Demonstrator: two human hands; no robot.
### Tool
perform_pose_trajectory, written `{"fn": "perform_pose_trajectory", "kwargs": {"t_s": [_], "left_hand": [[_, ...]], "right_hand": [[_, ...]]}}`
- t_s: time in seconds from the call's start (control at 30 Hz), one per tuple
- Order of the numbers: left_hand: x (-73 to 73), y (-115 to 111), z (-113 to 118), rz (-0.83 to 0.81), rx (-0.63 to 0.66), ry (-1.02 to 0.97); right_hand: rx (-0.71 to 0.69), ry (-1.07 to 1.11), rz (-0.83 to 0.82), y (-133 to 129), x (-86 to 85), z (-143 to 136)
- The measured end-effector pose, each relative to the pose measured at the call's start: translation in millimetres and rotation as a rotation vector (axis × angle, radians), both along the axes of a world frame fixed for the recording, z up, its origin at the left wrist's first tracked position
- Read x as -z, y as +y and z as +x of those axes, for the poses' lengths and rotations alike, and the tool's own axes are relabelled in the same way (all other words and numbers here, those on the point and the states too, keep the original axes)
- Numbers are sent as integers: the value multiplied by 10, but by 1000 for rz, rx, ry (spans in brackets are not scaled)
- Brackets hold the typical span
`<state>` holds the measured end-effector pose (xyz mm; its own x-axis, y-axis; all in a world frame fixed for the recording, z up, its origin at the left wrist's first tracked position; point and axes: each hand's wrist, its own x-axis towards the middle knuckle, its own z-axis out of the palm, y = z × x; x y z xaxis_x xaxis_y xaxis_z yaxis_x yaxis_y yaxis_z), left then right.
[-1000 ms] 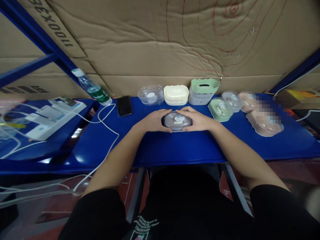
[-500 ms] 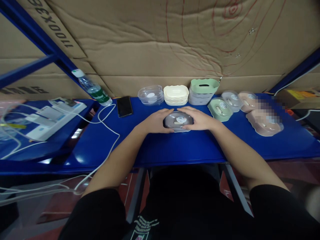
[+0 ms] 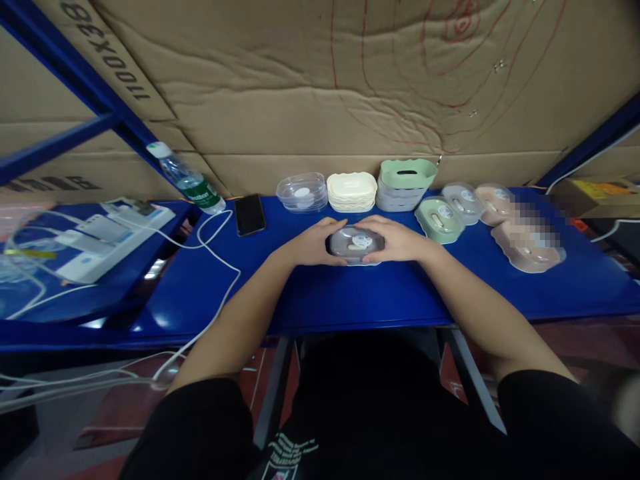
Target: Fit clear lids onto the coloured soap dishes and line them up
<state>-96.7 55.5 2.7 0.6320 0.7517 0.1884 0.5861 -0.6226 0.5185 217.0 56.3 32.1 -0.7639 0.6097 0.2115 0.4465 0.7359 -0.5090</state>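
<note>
Head view: cupping the grey plastic box with a rounded see-through lid point(image 3: 345, 247) at both ends, with left hand point(image 3: 311, 244) and right hand point(image 3: 404, 241) curved in, with fingers at the back and thumbs in front. Set near the middle of the shiny blue bench point(image 3: 360, 303), between back and front edges. Best to squeeze softly and evenly, so as not to tip or bend the lid. Lying long way left to right, in line with the front edge, with sticker up.
</note>
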Motion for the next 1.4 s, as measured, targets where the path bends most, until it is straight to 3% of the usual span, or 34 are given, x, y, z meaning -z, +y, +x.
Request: {"fn": "perform_pose_trajectory", "kwargs": {"t_s": [0.37, 0.5, 0.63, 0.83, 1.0, 1.17, 1.4], "left_hand": [[134, 105, 22, 74, -7, -147], [134, 96, 50, 82, 3, -124], [98, 56, 53, 79, 5, -98], [4, -69, 126, 80, 23, 25], [-54, -132, 178, 92, 6, 145], [-49, -111, 147, 112, -28, 183], [-44, -69, 133, 113, -23, 171]], "right_hand": [[210, -281, 95, -155, -53, -34], [120, -211, 219, -188, -60, -64], [-28, -146, 197, -214, -106, -117], [-20, -147, 229, -360, -210, -84], [164, -212, 281, -745, -154, 247], [368, -314, 311, -1181, -47, 822], [674, -343, 350, -1436, 96, 1648]]}}
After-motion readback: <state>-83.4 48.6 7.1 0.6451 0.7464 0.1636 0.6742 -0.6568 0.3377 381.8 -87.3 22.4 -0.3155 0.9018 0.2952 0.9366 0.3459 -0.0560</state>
